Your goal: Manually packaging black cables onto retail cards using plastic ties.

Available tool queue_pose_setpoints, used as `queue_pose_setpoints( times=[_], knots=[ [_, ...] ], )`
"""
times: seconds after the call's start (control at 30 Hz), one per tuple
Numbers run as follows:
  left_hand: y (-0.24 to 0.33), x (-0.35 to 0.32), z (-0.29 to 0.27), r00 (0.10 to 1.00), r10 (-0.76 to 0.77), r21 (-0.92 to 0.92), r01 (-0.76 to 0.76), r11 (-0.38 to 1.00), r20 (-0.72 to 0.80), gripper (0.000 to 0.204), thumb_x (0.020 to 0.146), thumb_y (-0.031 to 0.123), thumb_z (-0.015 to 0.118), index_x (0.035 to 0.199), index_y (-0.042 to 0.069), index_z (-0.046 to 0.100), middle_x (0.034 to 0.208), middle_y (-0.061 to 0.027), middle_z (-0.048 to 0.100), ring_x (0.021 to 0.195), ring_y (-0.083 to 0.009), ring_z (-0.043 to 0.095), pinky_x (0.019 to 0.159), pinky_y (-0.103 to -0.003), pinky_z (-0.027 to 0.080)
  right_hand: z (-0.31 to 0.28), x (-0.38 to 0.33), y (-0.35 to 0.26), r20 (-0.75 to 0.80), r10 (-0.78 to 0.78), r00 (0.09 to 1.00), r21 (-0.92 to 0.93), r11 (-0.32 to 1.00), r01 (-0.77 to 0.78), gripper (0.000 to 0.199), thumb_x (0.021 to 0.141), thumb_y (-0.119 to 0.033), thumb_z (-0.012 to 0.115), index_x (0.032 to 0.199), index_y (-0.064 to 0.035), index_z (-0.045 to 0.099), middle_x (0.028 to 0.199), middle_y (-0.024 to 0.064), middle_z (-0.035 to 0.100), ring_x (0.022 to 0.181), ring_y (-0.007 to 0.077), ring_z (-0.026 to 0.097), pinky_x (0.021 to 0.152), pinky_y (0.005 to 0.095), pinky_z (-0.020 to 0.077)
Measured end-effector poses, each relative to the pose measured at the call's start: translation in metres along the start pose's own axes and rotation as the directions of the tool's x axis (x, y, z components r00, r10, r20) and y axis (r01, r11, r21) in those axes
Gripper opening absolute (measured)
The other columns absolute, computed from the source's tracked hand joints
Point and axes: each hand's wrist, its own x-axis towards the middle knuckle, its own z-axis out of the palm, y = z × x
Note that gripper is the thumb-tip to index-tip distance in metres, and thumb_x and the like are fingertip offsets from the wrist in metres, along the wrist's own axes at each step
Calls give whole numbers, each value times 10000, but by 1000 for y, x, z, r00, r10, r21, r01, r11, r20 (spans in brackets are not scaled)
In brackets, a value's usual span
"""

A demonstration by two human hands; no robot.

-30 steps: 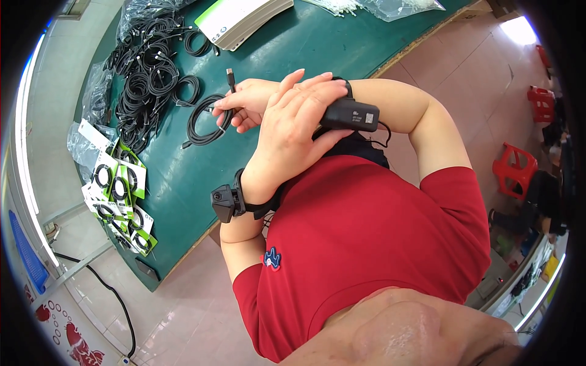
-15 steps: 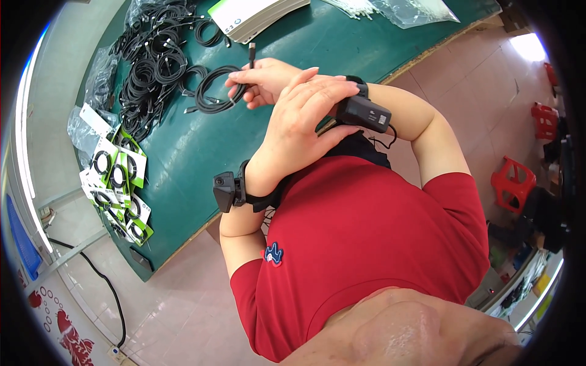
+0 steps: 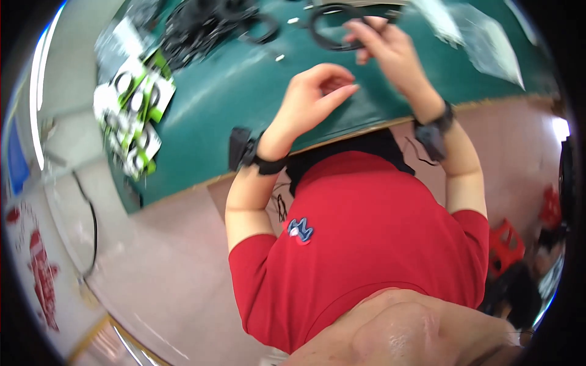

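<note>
My right hand reaches out over the green table and is closed on a coiled black cable near the far edge of the view. My left hand hovers above the table nearer my body, fingers curled and apart, with nothing in it. Each wrist carries a black strapped device: left wrist device, right wrist device. The picture is blurred by motion.
A heap of loose black cables lies at the far left of the table. Packaged cables in green-and-white packs are stacked at the left edge. Clear plastic bags lie at the far right. A red stool stands on the floor to the right.
My hands, crossed and touching before, have come apart. The right hand has carried the cable coil away across the table, and the left hand has let go and drawn back.
</note>
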Motion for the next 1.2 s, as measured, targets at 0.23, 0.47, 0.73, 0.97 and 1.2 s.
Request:
queue_pose_setpoints(
  times=[0.23, 0.47, 0.73, 0.97, 1.2],
  knots=[
    [-30, -5, -10, 950, 306, 730, -169, 662, -57, 144, 852, 179, 753, 932, 76, 693, 841, -67, 711, 803, -266, 699, 655, -374, 548, 1, 4, 13, 66, 138, 988, 173, 974, -148, 306, 1058, -240, 561, 1219, 9, 635, 1024, 66, 669, 708, 69, 550, 676, 246, 484],
    [-29, -4, -12, 946, 324, 764, -189, 617, -27, 142, 842, 204, 745, 906, 91, 687, 819, -69, 691, 785, -296, 681, 644, -400, 541, 5, 9, 18, 101, 173, 980, 236, 952, -192, 312, 1058, -237, 557, 1236, 11, 624, 1026, 62, 660, 709, 70, 528, 679, 251, 475],
    [-16, 1, 1, 861, 501, 770, -374, 517, 81, 150, 820, 184, 749, 875, 85, 650, 805, -55, 650, 762, -257, 664, 644, -385, 531, -13, 18, 39, 208, 346, 915, 547, 734, -402, 306, 1061, -229, 547, 1244, 4, 626, 1024, 44, 650, 736, 67, 518, 690, 244, 471],
    [31, 11, 28, 650, 755, 527, -674, 518, 89, 482, 718, 163, 856, 1161, 72, 689, 1145, -104, 700, 1123, -306, 660, 992, -453, 499, 29, 12, 42, 238, -200, 951, 118, 977, 176, 256, 998, -284, 643, 969, -34, 697, 865, 34, 683, 720, 105, 616, 674, 260, 509],
    [40, 31, 47, 653, 701, 348, -753, 559, 287, 542, 672, 186, 858, 1165, 74, 663, 1197, -97, 675, 1157, -291, 640, 1029, -484, 462, 64, 14, 32, 179, 494, 851, 207, 826, -524, 303, 1005, -351, 633, 1021, -51, 667, 910, 9, 695, 678, 75, 579, 644, 241, 522]
  ],
)
